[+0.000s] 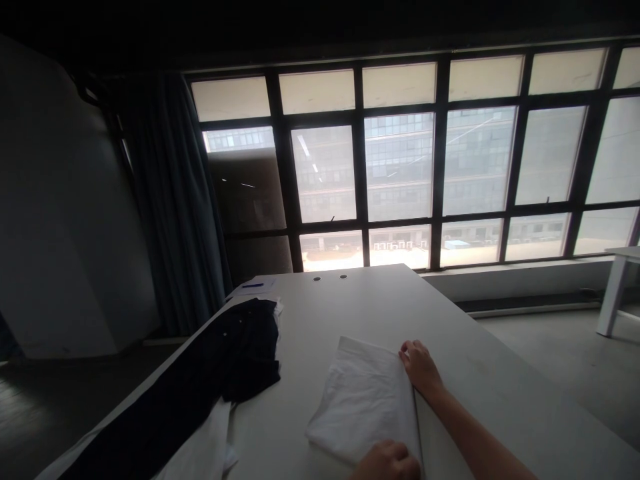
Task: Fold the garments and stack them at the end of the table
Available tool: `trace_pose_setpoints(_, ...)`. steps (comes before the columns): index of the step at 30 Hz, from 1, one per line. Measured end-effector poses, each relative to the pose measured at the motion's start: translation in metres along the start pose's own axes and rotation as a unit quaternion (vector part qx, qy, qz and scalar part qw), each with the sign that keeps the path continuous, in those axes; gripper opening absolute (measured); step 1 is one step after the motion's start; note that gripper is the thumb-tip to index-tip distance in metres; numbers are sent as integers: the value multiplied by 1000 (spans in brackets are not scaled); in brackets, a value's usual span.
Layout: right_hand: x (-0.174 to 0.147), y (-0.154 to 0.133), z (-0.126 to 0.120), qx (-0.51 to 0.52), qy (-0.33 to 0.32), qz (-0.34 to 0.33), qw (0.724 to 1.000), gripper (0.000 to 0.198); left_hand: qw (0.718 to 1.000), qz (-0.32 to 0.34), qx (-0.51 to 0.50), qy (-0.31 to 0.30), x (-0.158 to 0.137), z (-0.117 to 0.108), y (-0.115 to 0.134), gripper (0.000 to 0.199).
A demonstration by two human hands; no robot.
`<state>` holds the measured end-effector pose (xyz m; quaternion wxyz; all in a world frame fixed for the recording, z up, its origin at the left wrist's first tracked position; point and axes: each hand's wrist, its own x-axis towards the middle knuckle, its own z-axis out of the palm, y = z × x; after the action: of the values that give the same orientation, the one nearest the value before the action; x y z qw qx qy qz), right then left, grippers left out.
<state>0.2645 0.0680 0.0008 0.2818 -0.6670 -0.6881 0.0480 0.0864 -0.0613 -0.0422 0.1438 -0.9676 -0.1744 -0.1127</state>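
A folded white cloth (367,393), perhaps a garment, lies flat on the white table (310,320) in front of me. My right hand (421,368) is at its far right corner, with thumb and fingers pinched together on the edge. At the near right edge of the cloth is my left hand (387,461), fingers curled down on the fabric; the bottom of the picture cuts off part of it. To the left, dark trousers (200,373) are stretched along the table. White fabric (205,443) shows from under them.
A blue pen (253,285) rests on paper (267,288) at the table's far left corner. Two round cable holes (343,277) sit near the far edge. Beyond stand windows and a blue curtain (175,200). Another white table (613,293) is at the right.
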Motion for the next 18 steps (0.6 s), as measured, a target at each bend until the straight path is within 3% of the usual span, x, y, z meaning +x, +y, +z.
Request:
trace_pose_setpoints(5,-35,-46,8,-23,-4,-57,998,37,998,-18,-39,-42,-3,4,-3,33)
trace_pose_setpoints(9,-56,-71,29,-72,-93,-90,989,59,998,3,-60,19,-5,-7,-8,29)
trace_pose_setpoints(12,-55,-72,37,-93,-129,-90,983,64,991,-102,-50,73,-4,-15,-10,23)
trace_pose_setpoints(14,-49,-69,36,-97,-143,-88,981,65,976,-198,-58,71,-6,-16,-11,24)
trace_pose_setpoints(16,-42,-64,33,-92,-148,-94,980,63,957,-272,-83,53,-12,-18,-13,46)
trace_pose_setpoints(18,-37,-58,30,-84,-145,-101,981,61,946,-304,-113,28,-22,-23,-15,71)
